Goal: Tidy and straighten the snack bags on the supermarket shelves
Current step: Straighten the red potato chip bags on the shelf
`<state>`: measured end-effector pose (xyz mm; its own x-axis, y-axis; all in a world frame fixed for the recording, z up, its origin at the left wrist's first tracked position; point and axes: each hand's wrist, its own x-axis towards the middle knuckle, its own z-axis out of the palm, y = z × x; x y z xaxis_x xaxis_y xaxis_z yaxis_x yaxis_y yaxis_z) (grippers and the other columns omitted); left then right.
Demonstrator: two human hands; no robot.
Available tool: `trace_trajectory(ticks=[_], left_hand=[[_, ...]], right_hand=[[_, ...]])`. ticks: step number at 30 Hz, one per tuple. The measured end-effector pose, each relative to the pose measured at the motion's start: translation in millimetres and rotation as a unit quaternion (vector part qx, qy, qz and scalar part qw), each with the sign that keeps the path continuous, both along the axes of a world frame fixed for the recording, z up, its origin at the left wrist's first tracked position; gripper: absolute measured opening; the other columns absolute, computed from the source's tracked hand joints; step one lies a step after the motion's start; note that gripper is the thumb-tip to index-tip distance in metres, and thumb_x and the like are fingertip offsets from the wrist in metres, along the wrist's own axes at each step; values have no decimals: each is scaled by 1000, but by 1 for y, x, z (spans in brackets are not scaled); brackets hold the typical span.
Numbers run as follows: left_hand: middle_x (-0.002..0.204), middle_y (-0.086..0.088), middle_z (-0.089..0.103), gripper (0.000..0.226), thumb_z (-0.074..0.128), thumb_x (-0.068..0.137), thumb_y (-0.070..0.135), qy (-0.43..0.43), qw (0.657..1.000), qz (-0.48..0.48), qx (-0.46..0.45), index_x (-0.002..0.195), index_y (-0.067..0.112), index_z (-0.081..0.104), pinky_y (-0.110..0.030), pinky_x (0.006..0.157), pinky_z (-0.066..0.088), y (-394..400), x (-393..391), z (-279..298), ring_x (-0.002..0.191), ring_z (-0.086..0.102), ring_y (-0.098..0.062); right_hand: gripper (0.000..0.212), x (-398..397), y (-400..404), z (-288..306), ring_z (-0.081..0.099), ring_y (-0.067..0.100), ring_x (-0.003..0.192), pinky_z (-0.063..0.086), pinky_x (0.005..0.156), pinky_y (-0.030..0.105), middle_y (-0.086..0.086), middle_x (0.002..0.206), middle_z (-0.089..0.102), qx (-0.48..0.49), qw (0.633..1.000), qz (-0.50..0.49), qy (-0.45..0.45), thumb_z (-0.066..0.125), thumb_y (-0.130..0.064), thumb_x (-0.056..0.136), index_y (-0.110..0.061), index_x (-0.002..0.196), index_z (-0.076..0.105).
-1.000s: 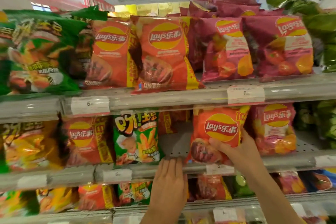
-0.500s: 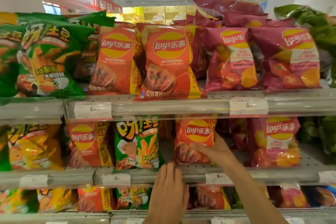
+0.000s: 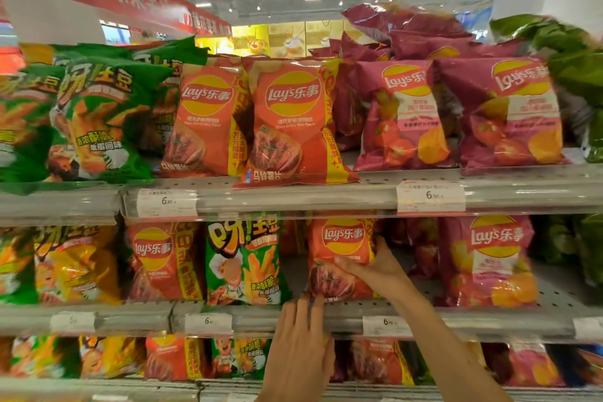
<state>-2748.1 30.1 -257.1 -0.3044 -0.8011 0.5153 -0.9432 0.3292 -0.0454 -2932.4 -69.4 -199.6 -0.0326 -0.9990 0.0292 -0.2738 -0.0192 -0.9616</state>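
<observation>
The middle shelf point(image 3: 456, 313) carried the orange Lay's bag point(image 3: 339, 258) upright near its front edge, between a green bag point(image 3: 243, 264) and a magenta bag point(image 3: 489, 261). The right hand point(image 3: 375, 268) gripped its lower right side, hiding that corner. The left hand point(image 3: 300, 346) lay flat, fingers straight, over the shelf's front rail, covering the bags below.

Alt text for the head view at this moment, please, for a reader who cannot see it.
The right hand grips an orange Lay's bag standing on the middle shelf, while the left hand rests flat on that shelf's front edge. Green, orange and magenta snack bags fill the shelves above and below.
</observation>
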Motion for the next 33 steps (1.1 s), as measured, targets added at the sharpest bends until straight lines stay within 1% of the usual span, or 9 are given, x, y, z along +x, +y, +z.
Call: trace_trajectory(ticks=[5, 10, 13, 16, 19, 23, 26, 29, 33], left_hand=[[115, -5, 63, 64, 72, 78, 49, 33, 999, -19, 11, 129, 13, 58, -36, 87, 58, 1, 1, -1, 103, 65, -26], [132, -3, 55, 57, 53, 93, 50, 57, 998, -25, 14, 139, 17, 44, -38, 104, 50, 6, 2, -1, 125, 54, -27], [127, 2, 60, 53, 44, 90, 48, 70, 997, -27, 18, 134, 18, 47, -32, 98, 53, 12, 5, 8, 120, 61, -22], [133, 4, 54, 48, 41, 96, 47, 114, 992, -46, 21, 136, 20, 46, -27, 98, 50, 18, 13, 11, 123, 55, -16], [132, 11, 49, 40, 41, 100, 46, 164, 983, -76, 29, 135, 26, 45, -18, 94, 44, 25, 25, 11, 121, 51, -8], [118, 14, 54, 31, 47, 97, 42, 239, 969, -65, 20, 124, 28, 52, -18, 87, 45, 26, 56, 19, 109, 53, -3], [114, 15, 58, 21, 57, 98, 30, 336, 941, -43, 10, 118, 29, 58, -17, 90, 43, 21, 93, 24, 109, 54, -1], [111, 16, 57, 21, 61, 96, 25, 393, 919, -11, -8, 116, 31, 56, -22, 87, 44, 18, 141, 27, 105, 53, 1], [109, 4, 56, 19, 57, 96, 24, 411, 911, 19, -29, 115, 22, 55, -40, 85, 49, 8, 204, 31, 104, 54, -16]], right_hand=[[94, -11, 12, -10, 62, 9, 109, 47, 102, 31, -24, 105, 62, -5, 1000, -14, 17, 93, -56, 56, -34, 131, 40], [102, -18, 27, -10, 60, 4, 93, 48, 83, 22, -23, 102, 59, -14, 994, -26, 100, 83, -71, 56, -26, 138, 42], [114, -20, 38, -9, 65, 17, 110, 52, 91, 33, -9, 120, 66, -17, 987, -41, 153, 75, -80, 53, -24, 145, 39], [106, -19, 51, -9, 56, 29, 129, 50, 101, 48, 4, 141, 58, -30, 977, -72, 200, 78, -70, 67, -21, 151, 35], [92, -7, 66, -8, 48, 34, 130, 48, 100, 49, 14, 140, 53, -101, 955, -146, 237, 78, -58, 76, -14, 148, 42], [53, 24, 82, -10, 48, 31, 122, 44, 95, 43, 15, 128, 57, -220, 928, -222, 203, 77, -30, 86, -10, 132, 59], [37, 59, 89, -11, 54, 28, 116, 44, 93, 37, 9, 121, 59, -257, 926, -229, 154, 74, -18, 89, -11, 124, 64], [32, 101, 92, -13, 59, 23, 111, 46, 94, 35, 0, 115, 60, -253, 934, -220, 121, 74, -20, 90, -16, 120, 66], [41, 153, 91, -13, 59, 2, 104, 43, 89, 12, -3, 120, 63, -222, 956, -175, 83, 73, -36, 88, -25, 125, 62]])
